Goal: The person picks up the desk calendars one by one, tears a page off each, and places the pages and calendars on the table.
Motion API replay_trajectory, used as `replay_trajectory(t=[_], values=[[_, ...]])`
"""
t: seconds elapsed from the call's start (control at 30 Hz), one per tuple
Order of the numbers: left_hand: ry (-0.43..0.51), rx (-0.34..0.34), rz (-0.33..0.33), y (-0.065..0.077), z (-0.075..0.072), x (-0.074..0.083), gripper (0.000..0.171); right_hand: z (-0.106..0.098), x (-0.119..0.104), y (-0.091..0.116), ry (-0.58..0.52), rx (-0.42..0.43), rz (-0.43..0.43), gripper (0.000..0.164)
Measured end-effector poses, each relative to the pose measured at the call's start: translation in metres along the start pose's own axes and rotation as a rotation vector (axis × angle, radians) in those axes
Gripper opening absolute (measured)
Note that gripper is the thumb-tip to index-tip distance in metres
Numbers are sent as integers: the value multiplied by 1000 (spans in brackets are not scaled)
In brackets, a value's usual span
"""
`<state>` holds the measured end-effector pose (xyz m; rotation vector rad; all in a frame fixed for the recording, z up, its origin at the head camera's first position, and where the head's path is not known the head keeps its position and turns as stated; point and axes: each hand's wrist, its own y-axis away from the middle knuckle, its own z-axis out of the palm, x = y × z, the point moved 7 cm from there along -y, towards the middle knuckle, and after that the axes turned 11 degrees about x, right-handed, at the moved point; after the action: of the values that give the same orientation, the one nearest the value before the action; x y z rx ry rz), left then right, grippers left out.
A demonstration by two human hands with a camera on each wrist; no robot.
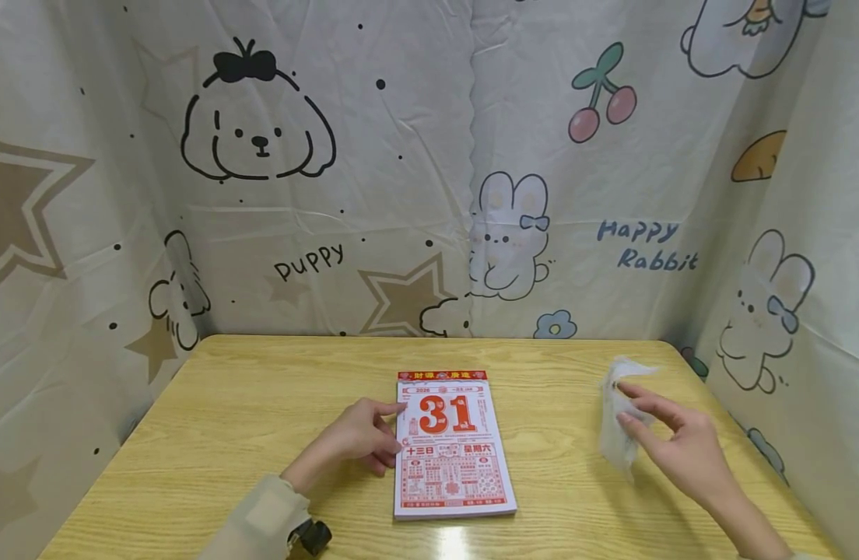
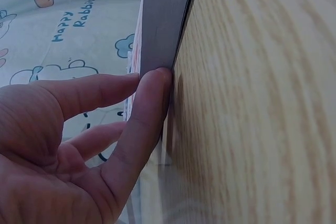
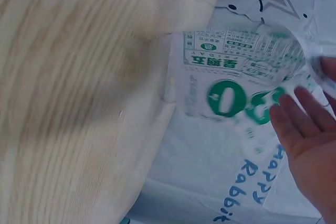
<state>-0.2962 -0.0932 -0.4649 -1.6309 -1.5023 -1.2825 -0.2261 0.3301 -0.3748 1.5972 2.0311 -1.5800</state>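
A tear-off calendar [image 1: 452, 455] lies flat on the wooden table, its top page printed with a large red 31 under a red header strip. At its left edge, my left hand [image 1: 362, 435] touches the block. The left wrist view shows the left hand [image 2: 79, 145] close up, with fingertips against the side of the calendar's page stack [image 2: 163, 24]. Off to the right, my right hand [image 1: 685, 447] pinches a thin torn calendar sheet [image 1: 617, 428] above the table. Green print and a large green 0 show on the sheet [image 3: 210, 90] in the right wrist view, beside the right hand [image 3: 312, 135].
The wooden table [image 1: 282, 389] has rounded far corners. Patterned cloth [image 1: 394, 194] with cartoon animals hangs behind it and along both sides. A dark object [image 1: 310, 537] is at the left wrist.
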Motion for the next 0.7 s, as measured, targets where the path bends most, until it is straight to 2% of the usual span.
replay_trajectory(t=[0.13, 0.37, 0.5, 0.6, 0.7], values=[[2, -4, -2, 0, 0, -1, 74, 24, -5, 8, 27, -170, -26, 15], [8, -5, -2, -1, -1, -1, 74, 63, -2, 25, 32, -446, 62, 9], [16, -8, -3, -1, -1, -1, 74, 80, 2, 38, 51, -591, 40, 10], [25, -9, -5, 0, -1, -1, 74, 86, 2, 46, 39, -652, 26, 11], [30, -10, -2, 0, 0, -1, 75, 82, 3, 44, 43, -605, 72, 10]])
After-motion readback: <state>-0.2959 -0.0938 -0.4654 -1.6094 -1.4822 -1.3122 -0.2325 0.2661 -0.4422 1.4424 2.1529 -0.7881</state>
